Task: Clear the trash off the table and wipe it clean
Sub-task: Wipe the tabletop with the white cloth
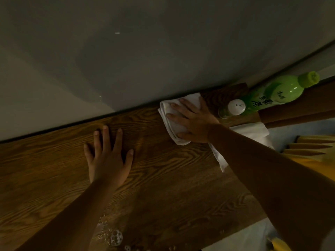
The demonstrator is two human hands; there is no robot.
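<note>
The dark wooden table (163, 178) runs along a grey wall. My right hand (192, 120) presses flat on a folded white cloth (172, 124) near the table's far edge by the wall; part of the cloth trails back under my forearm. My left hand (108, 156) lies flat on the bare wood with fingers spread, holding nothing. Soapy foam and bubbles (112, 236) sit on the wood near the front edge by my left forearm.
A green tea bottle (279, 91) stands at the table's far right corner, with a small clear shaker with a white cap (233, 107) beside it. Yellow folded fabric (311, 149) lies off the right edge. The grey wall (126, 60) bounds the far side.
</note>
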